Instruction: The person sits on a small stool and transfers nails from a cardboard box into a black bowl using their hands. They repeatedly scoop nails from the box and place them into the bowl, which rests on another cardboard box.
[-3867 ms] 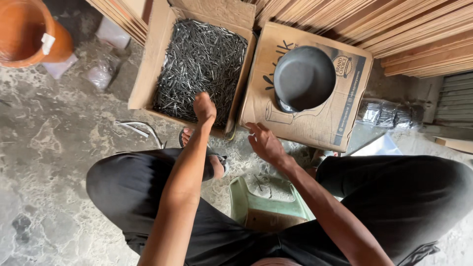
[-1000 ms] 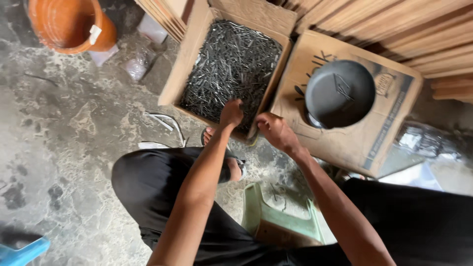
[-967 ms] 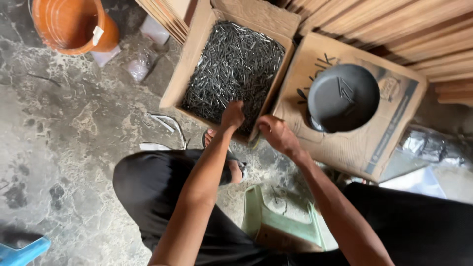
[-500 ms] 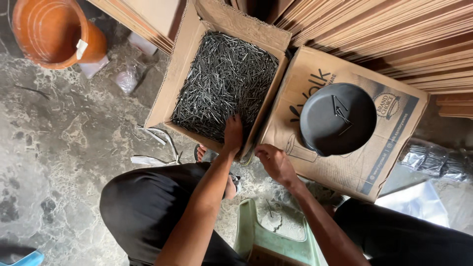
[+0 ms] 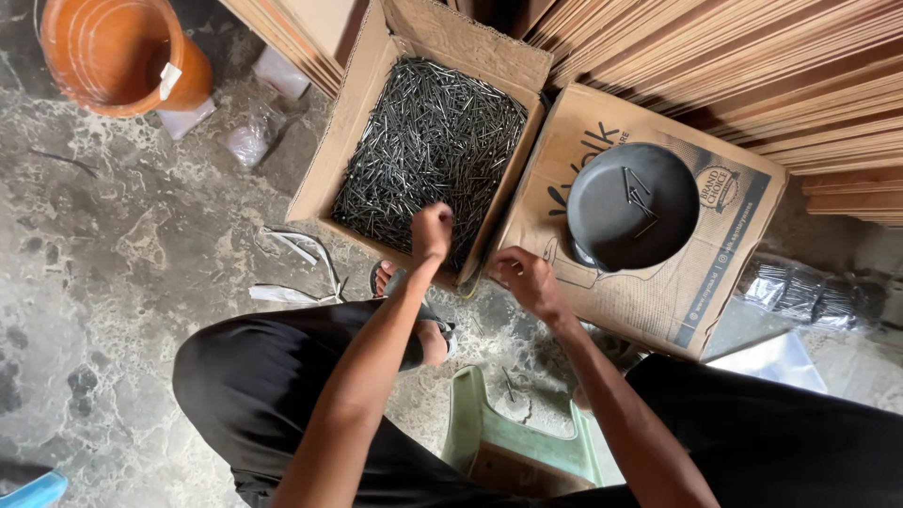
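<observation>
An open cardboard box (image 5: 324, 160) on the floor is full of dark nails (image 5: 428, 141). My left hand (image 5: 432, 230) hovers over the box's near edge, fingers closed in a fist, apparently around some nails. My right hand (image 5: 524, 280) is just right of the box's near corner, fingers curled; whether it holds nails I cannot tell. A black round pan (image 5: 632, 205) with a few nails in it rests on a closed cardboard box (image 5: 734, 273) to the right.
An orange bucket (image 5: 118, 52) stands at the top left. Stacked wooden strips (image 5: 752, 66) run along the back. A green plastic stool (image 5: 517, 442) sits between my knees. White plastic straps (image 5: 292, 249) and a clear bag (image 5: 809, 296) lie on the stone floor.
The view has shifted, so the boxes sit more central. My left hand has closed into a fist at the nail box's near edge; my right hand has stayed beside the corner.
</observation>
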